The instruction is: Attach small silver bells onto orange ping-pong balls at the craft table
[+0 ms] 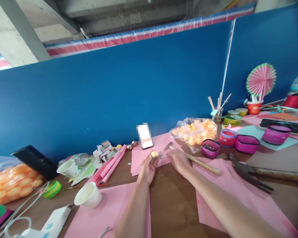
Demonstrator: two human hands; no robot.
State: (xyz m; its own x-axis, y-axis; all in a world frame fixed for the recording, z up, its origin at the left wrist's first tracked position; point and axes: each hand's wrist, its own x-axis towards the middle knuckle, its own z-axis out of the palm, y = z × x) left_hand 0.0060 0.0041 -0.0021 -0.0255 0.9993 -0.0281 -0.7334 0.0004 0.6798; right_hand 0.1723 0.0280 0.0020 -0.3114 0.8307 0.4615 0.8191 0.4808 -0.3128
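Note:
Near the middle, my left hand [147, 170] is closed around a small yellow-orange ball [154, 154]. A small shiny piece [160, 154] shows beside the ball at my fingertips; its kind is too small to make out. To the right, my right hand [180, 162] is wrapped round a small hammer [208, 167]. Its thin grey head points toward the ball, apart from it, and its wooden handle sticks out behind my hand to the right. Pink paper [139, 162] lies under and beyond the left hand.
A claw hammer [248, 170] lies on pink sheets at right. Beyond are a bag of orange balls [195, 130], a purple pouch [210, 148] and a phone [147, 144]. At left are a white cup [88, 195], pink strips [111, 167] and a power strip [56, 223].

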